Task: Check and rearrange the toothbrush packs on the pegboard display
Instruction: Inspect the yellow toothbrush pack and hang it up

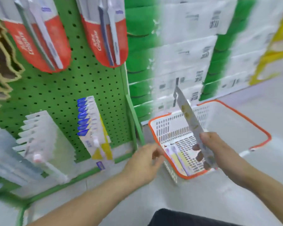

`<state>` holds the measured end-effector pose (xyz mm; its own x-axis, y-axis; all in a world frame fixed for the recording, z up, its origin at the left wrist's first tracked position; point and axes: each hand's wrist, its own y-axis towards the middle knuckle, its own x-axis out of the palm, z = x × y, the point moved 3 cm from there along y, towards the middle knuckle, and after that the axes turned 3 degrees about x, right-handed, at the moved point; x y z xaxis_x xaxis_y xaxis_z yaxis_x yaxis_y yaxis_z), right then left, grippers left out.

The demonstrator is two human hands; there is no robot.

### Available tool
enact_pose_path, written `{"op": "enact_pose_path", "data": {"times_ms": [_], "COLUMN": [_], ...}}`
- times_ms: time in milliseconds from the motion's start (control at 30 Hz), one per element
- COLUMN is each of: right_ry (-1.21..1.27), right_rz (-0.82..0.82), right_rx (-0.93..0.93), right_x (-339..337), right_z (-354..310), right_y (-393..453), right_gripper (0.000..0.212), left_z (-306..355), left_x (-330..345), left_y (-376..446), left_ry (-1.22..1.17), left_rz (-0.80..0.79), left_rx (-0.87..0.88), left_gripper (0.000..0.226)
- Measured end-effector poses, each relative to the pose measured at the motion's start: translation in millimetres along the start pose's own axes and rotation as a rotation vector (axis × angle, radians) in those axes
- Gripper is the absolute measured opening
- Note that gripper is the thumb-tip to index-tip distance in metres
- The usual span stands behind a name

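Right hand [219, 150] pinches one pack [192, 123] above the basket [245, 118].
Left hand [145, 162], at 9 o'clock of the basket, hangs loosely curled, holding nothing; two red packs [108, 44] hang on the pegboard [59, 88] at 11 o'clock.

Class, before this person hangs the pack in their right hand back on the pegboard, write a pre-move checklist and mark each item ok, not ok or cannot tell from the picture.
1. Right hand has a firm grip on the toothbrush pack: ok, fingers and thumb pinch its lower end.
2. Pack's hang hole visible at its top end: ok.
3. Left hand free to help: ok, it holds nothing.
4. Free peg on the pegboard: cannot tell, too blurred.
5. Basket emptied: not ok, packs remain inside.
6. Pack's type matches a row: cannot tell.
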<state>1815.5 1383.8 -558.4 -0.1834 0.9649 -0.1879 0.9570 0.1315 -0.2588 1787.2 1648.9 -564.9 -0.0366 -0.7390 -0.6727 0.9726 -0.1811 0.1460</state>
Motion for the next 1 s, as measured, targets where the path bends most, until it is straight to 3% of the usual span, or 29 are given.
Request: {"op": "enact_pose_path", "data": {"times_ms": [133,300,367,467,533,700,767,867,1000], "right_ry": [-0.258,-0.646,-0.806,-0.965,-1.003,-1.204,-1.306,-1.403,-1.214], "right_rz": [0.077,0.023,-0.011,-0.021,-0.018,-0.214,-0.290,-0.388,-0.470], "right_rx": [0.227,0.323,0.338,0.387,0.427,0.486,0.471,0.355,0.127], "right_x": [-16,-34,-32,-25,-22,-13,-12,-11,-9], "right_z": [25,85,105,140,164,195,194,173,118], "right_y": [64,141,172,212,232,258,256,242,187], "right_gripper": [0.045,0.035,0.034,0.068,0.078,0.095,0.086,0.053,0.028], "left_z": [-25,-45,-55,-64,-66,-64,-61,-60,-59], "left_x": [76,141,152,158,159,159,158,157,157], "left_y": [41,44,42,40,39,41,42,41,41], "left_ry": [0.267,0.457,0.485,0.478,0.456,0.453,0.446,0.426,0.456], "left_rz": [-0.240,-0.488,-0.474,-0.348,-0.319,-0.326,-0.367,-0.379,-0.415], "left_rx": [0.118,0.165,0.177,0.241,0.254,0.239,0.208,0.210,0.171], "left_gripper": [0.049,0.048,0.043,0.042,0.043,0.041,0.038,0.040,0.045]}}
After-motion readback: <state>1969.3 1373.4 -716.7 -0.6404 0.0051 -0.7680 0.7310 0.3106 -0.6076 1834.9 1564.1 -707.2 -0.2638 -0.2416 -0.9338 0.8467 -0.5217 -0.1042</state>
